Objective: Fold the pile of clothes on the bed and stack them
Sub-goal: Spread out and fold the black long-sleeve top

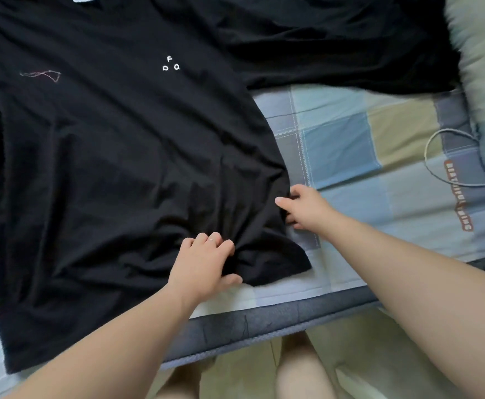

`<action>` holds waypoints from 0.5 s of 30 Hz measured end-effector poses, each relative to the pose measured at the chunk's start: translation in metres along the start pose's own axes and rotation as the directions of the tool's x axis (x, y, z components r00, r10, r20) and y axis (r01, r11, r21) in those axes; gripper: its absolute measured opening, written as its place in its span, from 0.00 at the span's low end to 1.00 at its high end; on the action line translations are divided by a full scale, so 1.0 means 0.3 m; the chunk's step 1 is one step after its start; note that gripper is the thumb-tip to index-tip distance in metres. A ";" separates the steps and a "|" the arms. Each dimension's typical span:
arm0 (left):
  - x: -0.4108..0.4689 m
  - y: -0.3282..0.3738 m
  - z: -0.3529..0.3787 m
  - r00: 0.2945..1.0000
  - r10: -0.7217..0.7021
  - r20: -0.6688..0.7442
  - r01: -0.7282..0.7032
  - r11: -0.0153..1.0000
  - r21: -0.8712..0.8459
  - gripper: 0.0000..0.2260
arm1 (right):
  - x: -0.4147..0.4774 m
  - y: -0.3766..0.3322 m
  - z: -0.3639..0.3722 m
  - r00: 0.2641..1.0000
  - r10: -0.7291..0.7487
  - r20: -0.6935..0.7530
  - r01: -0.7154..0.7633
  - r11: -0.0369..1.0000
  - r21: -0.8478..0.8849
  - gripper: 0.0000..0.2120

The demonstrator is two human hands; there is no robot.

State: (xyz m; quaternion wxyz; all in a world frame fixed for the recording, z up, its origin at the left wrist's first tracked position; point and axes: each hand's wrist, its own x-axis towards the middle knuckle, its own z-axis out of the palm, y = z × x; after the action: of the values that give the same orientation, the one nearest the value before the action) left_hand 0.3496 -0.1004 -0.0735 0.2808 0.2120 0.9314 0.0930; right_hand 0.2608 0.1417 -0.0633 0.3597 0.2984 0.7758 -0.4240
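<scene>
While the black T-shirt (pixel 120 154) lies spread flat on the bed, the left hand (pixel 206 262) curls its fingers into the near corner. The right hand (pixel 303 208) pinches its side edge, likely to fold it inward. Beyond, more black fabric (pixel 336 47) waits on the checked sheet (pixel 350 133).

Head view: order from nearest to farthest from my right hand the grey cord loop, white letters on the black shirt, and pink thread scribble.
1. Grey cord loop, right side.
2. White letters, on black shirt.
3. Pink thread scribble, far left.
</scene>
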 end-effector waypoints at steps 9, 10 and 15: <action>-0.060 -0.064 0.044 0.998 0.065 0.006 -0.065 0.997 0.029 0.05 | -0.121 0.184 0.057 0.982 -0.004 -0.189 -0.052 0.955 -0.292 0.17; -0.057 -0.065 0.045 0.998 0.052 0.023 -0.052 0.999 0.016 0.03 | -0.119 0.193 0.043 0.970 0.017 -0.242 -0.085 0.959 -0.271 0.14; -0.077 -0.043 0.019 0.997 0.003 0.074 -0.004 1.000 0.016 0.04 | -0.157 0.217 0.075 0.959 0.011 -0.283 -0.059 0.985 -0.160 0.08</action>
State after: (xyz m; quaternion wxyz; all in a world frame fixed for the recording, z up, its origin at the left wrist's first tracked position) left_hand 0.3656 -0.1218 -0.0708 0.3131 0.2192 0.9208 0.0780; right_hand 0.3443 0.1448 -0.0625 0.2770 0.3381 0.8463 -0.3046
